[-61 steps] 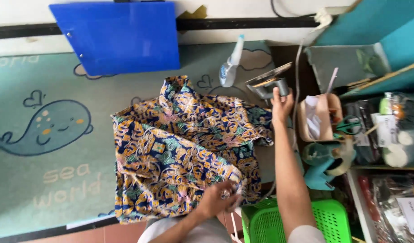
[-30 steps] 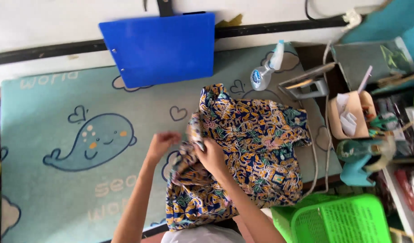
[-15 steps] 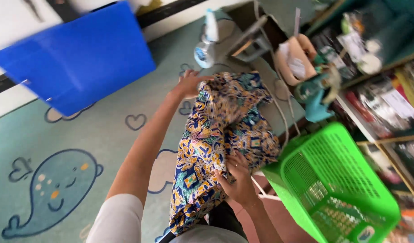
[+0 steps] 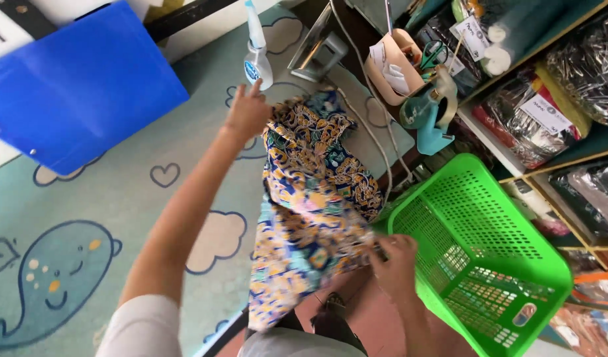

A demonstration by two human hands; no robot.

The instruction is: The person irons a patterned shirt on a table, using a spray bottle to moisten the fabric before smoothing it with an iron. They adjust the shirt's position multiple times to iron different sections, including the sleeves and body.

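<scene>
A patterned garment [image 4: 314,205] in blue, orange and yellow hangs folded lengthwise between my hands, lifted over the edge of a teal mat [image 4: 85,225] printed with a whale and clouds. My left hand [image 4: 247,112] pinches its far end, index finger pointing up towards a spray bottle [image 4: 256,59]. My right hand [image 4: 395,259] grips the near end, right beside the rim of an empty green plastic basket [image 4: 495,258].
A blue folder [image 4: 79,86] lies at the back left. A clothes iron [image 4: 320,46] and its cord sit behind the garment. A pink holder with scissors [image 4: 400,63], a teal tape dispenser [image 4: 433,116] and shelves of bagged goods [image 4: 568,86] fill the right side.
The garment went from spread flat on the mat to folded and lifted. My hands and the view swung right, bringing the green basket close to my right hand.
</scene>
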